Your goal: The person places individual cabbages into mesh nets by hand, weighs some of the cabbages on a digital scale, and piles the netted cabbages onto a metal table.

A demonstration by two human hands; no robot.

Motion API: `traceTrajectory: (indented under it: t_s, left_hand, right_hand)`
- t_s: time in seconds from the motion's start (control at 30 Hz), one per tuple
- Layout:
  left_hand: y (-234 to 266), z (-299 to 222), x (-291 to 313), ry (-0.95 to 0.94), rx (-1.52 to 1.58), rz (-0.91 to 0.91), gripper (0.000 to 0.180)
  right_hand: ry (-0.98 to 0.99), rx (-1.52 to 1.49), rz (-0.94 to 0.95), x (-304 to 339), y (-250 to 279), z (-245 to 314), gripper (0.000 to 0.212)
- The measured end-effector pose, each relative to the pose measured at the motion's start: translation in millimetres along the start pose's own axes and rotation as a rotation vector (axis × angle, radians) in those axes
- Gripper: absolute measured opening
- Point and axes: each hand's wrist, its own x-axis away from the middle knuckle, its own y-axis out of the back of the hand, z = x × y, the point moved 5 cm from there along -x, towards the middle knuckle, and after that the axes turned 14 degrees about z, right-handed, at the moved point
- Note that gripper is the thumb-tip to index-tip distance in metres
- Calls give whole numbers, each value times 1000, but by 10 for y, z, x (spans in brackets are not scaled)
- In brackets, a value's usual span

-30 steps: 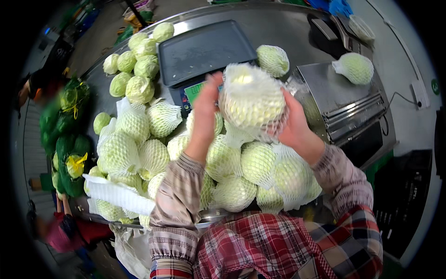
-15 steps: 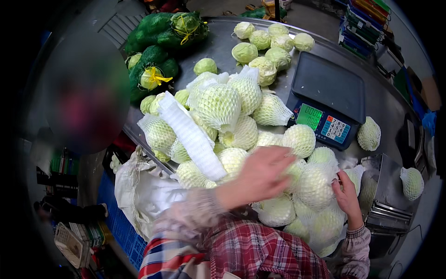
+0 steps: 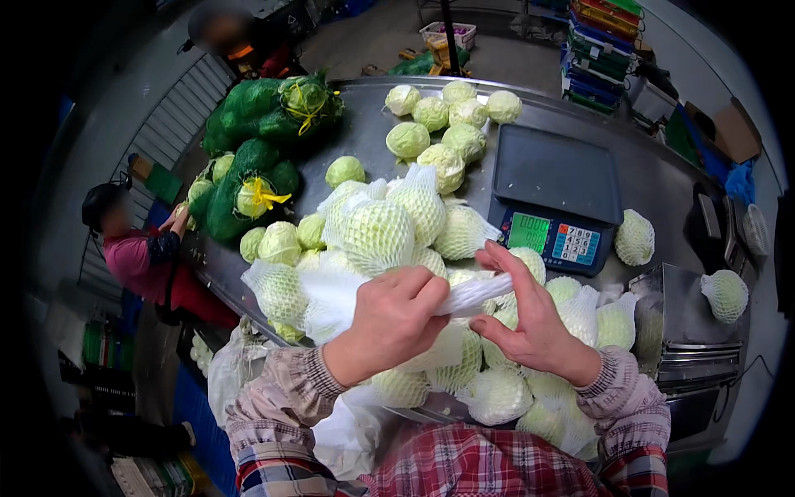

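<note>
My left hand (image 3: pixel 387 316) is closed round a bunched white foam net sleeve (image 3: pixel 476 293), which points to the right. My right hand (image 3: pixel 534 319) is open at the sleeve's end, thumb and fingers spread on either side of it. More flat white netting (image 3: pixel 327 302) hangs to the left of and under my left hand. Below and around both hands lies a heap of cabbages in foam nets, among them a large netted cabbage (image 3: pixel 378 236) just beyond my left hand and a netted cabbage (image 3: pixel 497 396) nearer me.
Bare cabbages (image 3: pixel 447 168) sit at the table's far side. A scale (image 3: pixel 556 178) stands to the right, with a netted cabbage (image 3: pixel 635 238) beside it. Green mesh sacks (image 3: pixel 257 116) lie at the far left, where another person (image 3: pixel 137 257) handles a cabbage. A metal box (image 3: pixel 700 306) stands right.
My left hand has taken hold of a foam net sleeve. My right hand has let go of a netted cabbage and moved left to the sleeve's end. The view has shifted, showing another person.
</note>
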Motion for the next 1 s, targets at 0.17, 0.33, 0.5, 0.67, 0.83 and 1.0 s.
traceTrajectory:
  t_s: [0.17,0.33,0.5,0.67,0.83,1.0]
  left_hand:
    - [-163,335,-153,0,-194,25,33]
    - [-535,758,124,99,-187,357,31]
    - [-616,869,219,3,-190,477,26]
    - [-209,1059,-703,94,-204,248,23]
    - [-769,1855,-2087,404,-221,179,52]
    - [-1524,2565,-2331,808,137,101,79]
  right_hand:
    - [-228,-131,118,-265,-21,-554,18]
    - [-252,-234,-150,-210,482,-1141,15]
    - [-204,-1016,-262,-71,1180,-1018,20]
    - [-449,-810,703,592,-128,-652,28]
    - [-166,-73,896,1033,-718,-32,22]
    - [-101,92,410,1128,-261,-175,14]
